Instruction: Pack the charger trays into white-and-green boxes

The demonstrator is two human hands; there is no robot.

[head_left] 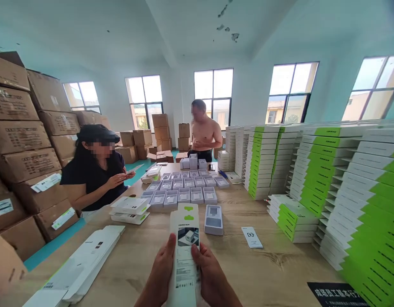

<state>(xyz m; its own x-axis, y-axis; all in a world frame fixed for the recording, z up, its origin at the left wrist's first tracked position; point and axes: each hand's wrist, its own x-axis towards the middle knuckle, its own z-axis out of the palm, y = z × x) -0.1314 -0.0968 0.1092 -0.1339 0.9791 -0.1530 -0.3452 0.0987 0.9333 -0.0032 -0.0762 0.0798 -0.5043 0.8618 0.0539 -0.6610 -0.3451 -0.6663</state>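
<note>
Between my two hands is a white and green cardboard box (186, 273), upright, with a hang tab, a product photo and small print facing me. My left hand (163, 270) grips its left edge, thumb along the side. On the right edge my right hand (208, 266) is closed, its thumb pressing the front below the photo. Whether the box is flat or opened out I cannot tell. Just beyond it lies a grey-white tray (213, 219) with recesses. To the right rests a small white leaflet (251, 237) with a battery symbol.
Flat box blanks (85, 260) lie at left, with more boxes (129, 209) behind. Rows of filled trays (184, 195) cover the table's middle. Tall stacks of boxes (369, 204) line the right. A seated co-worker (94, 170) holds papers; another person (205, 132) stands behind.
</note>
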